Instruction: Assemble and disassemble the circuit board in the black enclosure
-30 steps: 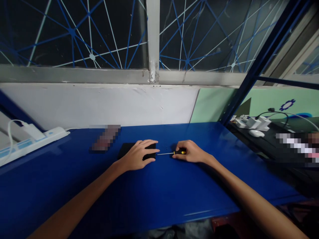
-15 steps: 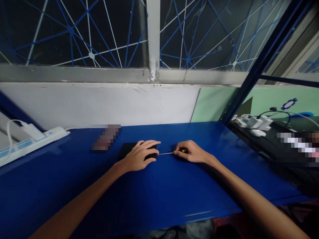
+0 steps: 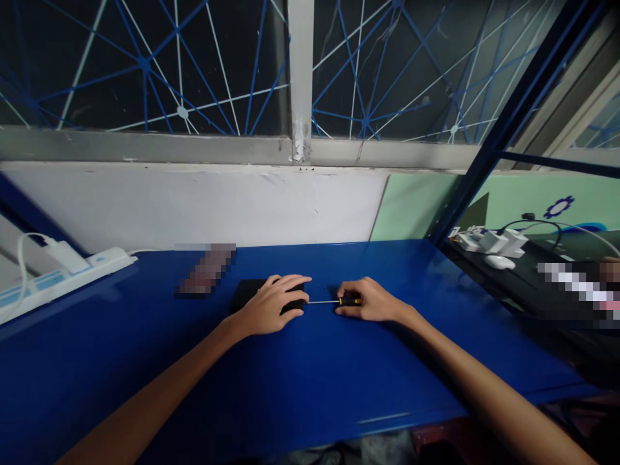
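A flat black box-like object (image 3: 245, 294) lies on the blue table (image 3: 310, 374), its right part covered by my left hand (image 3: 274, 305). That hand presses over it and grips it, with the fingertips at its right edge. A screwdriver (image 3: 345, 301) with a black and yellow handle lies level in my right hand (image 3: 371, 300), thumb and fingers around the handle. Its thin metal shaft points left and meets the right edge of the black object, by my left fingertips. What the tip touches is hidden. Several tiny dark bits (image 3: 323, 289) lie just beyond the shaft.
A pixelated, phone-shaped item (image 3: 206, 271) lies at the back left. A white power strip (image 3: 104, 265) with a plugged-in charger runs along the left edge. To the right, a dark surface carries white adapters (image 3: 504, 241), cables and a white mouse (image 3: 500, 262). A wall and window stand behind.
My right hand's fingers have spread and shifted along the screwdriver, so more of its handle shows. The left hand and the black object stay in place. The view has tilted slightly.
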`<state>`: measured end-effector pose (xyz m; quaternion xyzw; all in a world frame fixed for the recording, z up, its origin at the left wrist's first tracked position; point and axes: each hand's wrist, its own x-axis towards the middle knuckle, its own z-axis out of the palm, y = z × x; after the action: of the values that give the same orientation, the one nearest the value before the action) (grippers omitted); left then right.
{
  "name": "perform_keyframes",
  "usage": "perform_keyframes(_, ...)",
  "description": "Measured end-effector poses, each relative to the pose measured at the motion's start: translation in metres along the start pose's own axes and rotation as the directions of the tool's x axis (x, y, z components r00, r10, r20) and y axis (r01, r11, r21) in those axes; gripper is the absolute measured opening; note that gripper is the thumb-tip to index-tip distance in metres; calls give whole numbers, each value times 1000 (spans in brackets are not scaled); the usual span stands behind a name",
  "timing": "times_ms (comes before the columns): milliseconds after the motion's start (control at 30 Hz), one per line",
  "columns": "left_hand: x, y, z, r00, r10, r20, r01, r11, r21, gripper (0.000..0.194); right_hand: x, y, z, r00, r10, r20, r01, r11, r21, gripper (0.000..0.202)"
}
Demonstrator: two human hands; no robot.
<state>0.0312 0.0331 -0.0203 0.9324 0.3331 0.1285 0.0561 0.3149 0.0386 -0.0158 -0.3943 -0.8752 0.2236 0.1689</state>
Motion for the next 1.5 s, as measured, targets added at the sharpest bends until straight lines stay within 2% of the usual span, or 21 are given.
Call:
perform_keyframes(200, 0, 2, -1, 1000, 5, -6, -5, 1000, 5, 20, 0, 3, -4, 1000, -16, 17, 16, 1000, -10, 32)
perform_keyframes(400, -1, 0, 0, 1000, 19, -21, -18, 999, 26, 19, 0, 5, -3, 1000, -15, -26, 15, 1000, -11, 28)
perform_keyframes(600, -1, 1, 0, 999, 26, -29, -25, 999, 34, 18, 0, 2, 0, 1000, 10, -11, -9, 999, 49, 26)
perform_keyframes(800, 0, 1, -1, 1000, 16, -2, -16, 999, 52, 18, 0, 1, -2, 1000, 1, 21, -2, 1000, 17, 30)
perform_keyframes(1033, -1, 0, 1, 999, 33, -40, -32, 999, 9, 19, 2, 2, 0, 999, 35, -39, -37, 997, -63, 30)
perform_keyframes(1500, 2, 5, -2, 999, -14, -45, 13, 1000, -22, 27, 3, 9, 0, 998, 68, -16, -69, 997, -45, 28)
